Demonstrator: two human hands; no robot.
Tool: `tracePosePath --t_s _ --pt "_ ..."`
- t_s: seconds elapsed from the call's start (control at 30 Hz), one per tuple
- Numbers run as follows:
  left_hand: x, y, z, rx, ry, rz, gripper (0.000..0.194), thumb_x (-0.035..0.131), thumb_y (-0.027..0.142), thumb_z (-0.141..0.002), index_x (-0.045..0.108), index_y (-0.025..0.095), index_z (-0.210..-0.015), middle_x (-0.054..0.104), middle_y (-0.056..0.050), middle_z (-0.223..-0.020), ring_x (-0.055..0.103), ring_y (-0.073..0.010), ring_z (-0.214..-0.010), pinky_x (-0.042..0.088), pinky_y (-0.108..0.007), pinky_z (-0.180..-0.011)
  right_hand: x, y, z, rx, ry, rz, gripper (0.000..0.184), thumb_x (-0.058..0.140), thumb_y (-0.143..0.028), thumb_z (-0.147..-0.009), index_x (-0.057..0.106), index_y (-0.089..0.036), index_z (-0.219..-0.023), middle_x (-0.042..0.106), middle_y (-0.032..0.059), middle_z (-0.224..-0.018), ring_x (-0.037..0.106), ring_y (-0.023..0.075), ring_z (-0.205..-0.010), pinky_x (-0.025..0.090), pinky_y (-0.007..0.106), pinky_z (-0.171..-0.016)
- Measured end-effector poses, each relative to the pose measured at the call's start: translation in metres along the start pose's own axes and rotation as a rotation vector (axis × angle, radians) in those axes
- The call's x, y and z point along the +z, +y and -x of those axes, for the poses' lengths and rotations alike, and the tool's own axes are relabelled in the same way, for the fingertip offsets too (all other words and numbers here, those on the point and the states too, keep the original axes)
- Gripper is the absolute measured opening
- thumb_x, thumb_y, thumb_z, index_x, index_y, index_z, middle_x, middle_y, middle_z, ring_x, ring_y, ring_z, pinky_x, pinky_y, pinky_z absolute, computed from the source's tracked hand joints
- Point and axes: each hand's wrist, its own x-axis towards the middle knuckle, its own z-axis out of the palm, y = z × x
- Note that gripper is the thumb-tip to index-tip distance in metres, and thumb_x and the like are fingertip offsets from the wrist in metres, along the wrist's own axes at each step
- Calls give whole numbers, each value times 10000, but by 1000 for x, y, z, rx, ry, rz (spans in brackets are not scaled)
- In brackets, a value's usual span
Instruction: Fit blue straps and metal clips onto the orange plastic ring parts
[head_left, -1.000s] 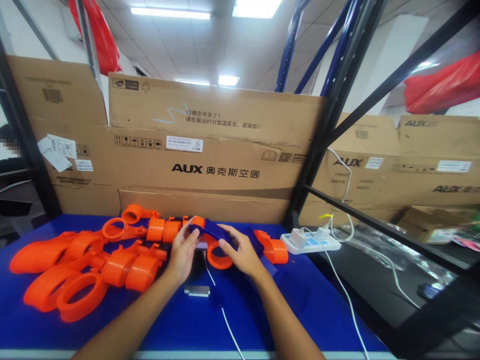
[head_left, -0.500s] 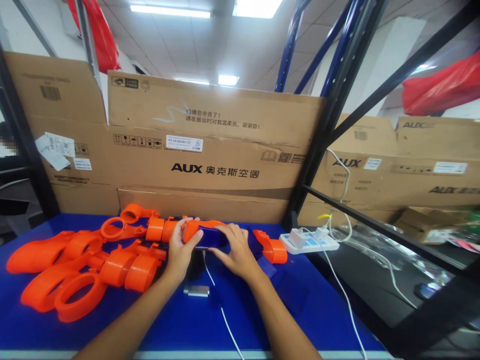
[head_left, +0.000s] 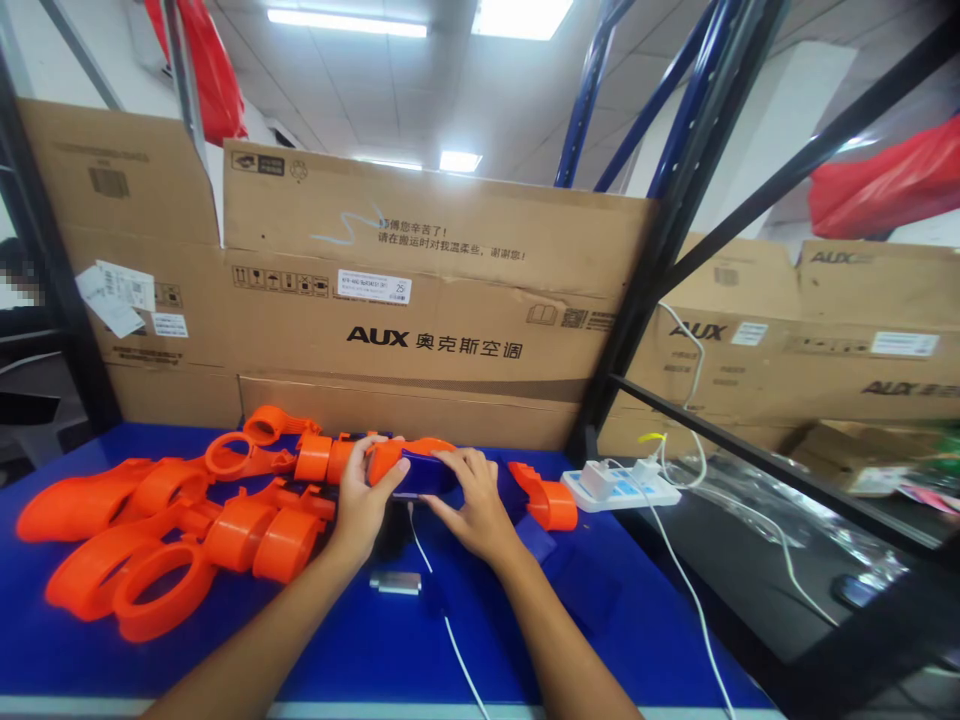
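Note:
Both hands are held together over the middle of the table. My left hand point(head_left: 364, 500) closes on an orange plastic part point(head_left: 424, 446), its thumb across the near side. My right hand point(head_left: 474, 498) curls around the right side of the same bundle, fingers above and thumb at the lower edge. Below the orange part shows a dark blue surface and the thin edge of a dark flat device point(head_left: 407, 497), with a white cable point(head_left: 422, 550) running from it. A small silver block point(head_left: 396, 582) lies just below the hands.
Several orange ring-shaped parts point(head_left: 161, 590) are heaped on the blue table point(head_left: 337, 650) at left. Another orange part point(head_left: 553, 503) lies right of my hands, near a white power strip point(head_left: 621, 488). Cardboard point(head_left: 420, 250) stands behind; a black rack post point(head_left: 637, 300) rises at right.
The view has shifted very slightly. Both hands keep their hold, and the orange part stays in nearly the same place.

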Motion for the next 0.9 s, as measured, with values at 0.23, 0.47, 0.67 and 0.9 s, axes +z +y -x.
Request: tracePosePath --t_s 0.23,0.47,0.67,0.9 --pt "0 1 -2 -5 1 14 499 845 341 -729 567 236 -1130 695 -113 -1252 657 -285 -1181 489 -483 -1042 2 0 1 -5 26 34 600 694 -406 -900 476 -283 -1445 587 130 -1286 538 319 -1179 443 484 -952" --pt "1 0 -3 -22 19 16 525 850 353 -720 579 238 -1154 706 -103 -1226 670 -278 -1155 506 -462 -1015 2 1 1 8 24 26 660 709 -406 -885 452 -295 -1483 578 134 -1301 539 324 -1189 438 499 -969" --pt "-1 -2 -4 -95 31 62 550 828 391 -747 605 244 -1228 712 -96 -1209 679 -267 -1121 532 -405 -960 1 1 0 45 32 -3 738 713 -437 -877 400 -321 -1535 588 129 -1329 548 333 -1219 420 528 -1009" --pt "1 -6 1 -231 -47 161 518 757 502 -803 662 212 -1222 734 -90 -1057 702 -264 -999 566 -341 -778 2 5 -5 295 119 -383 409 565 -494 -961 665 -229 -1257 716 94 -1126 659 273 -1021 495 416 -920"
